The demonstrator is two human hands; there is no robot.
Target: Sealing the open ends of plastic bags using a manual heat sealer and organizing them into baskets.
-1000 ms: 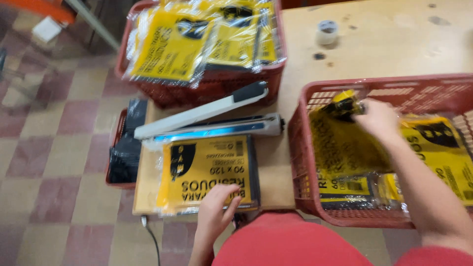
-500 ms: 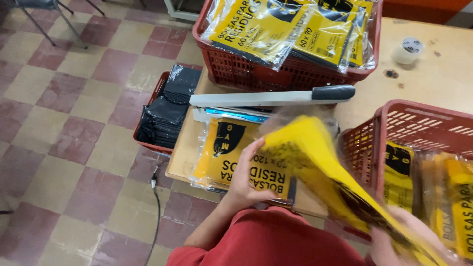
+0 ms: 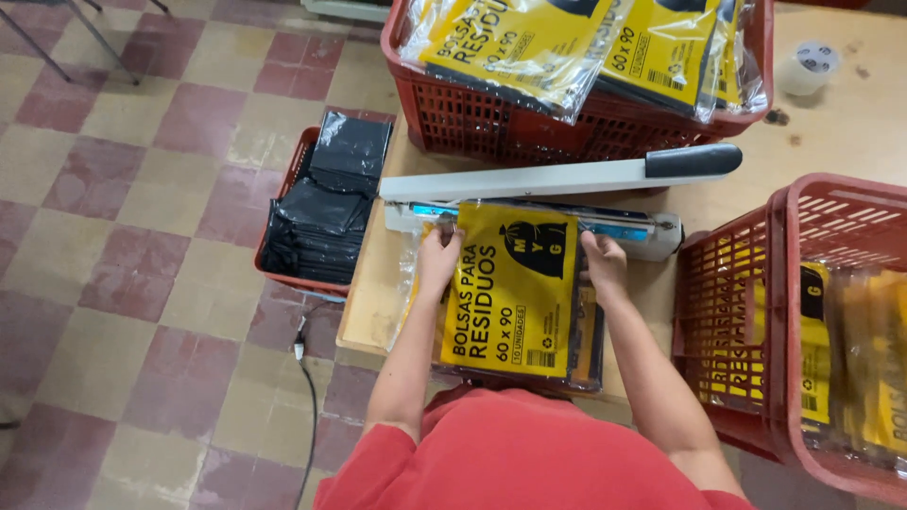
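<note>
Yellow packet [image 3: 515, 293] of bags in clear plastic lies flat on the bench [image 3: 888, 123], its top edge at the sealer [image 3: 557, 203] bar. The left hand [image 3: 439, 260] has its grip closed on the packet's left edge; the right hand [image 3: 603, 263] pinches the right edge. Beyond the hands, the sealer's arm stands raised. Farther off sits a red basket [image 3: 576, 118] of similar packets.

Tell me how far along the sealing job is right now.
Done: the far basket holds a heap of yellow packs. In hand: the left hand and right hand hold one yellow pack with its top edge at the heat sealer, whose arm is raised. Left: more packs wait in the right basket.
</note>
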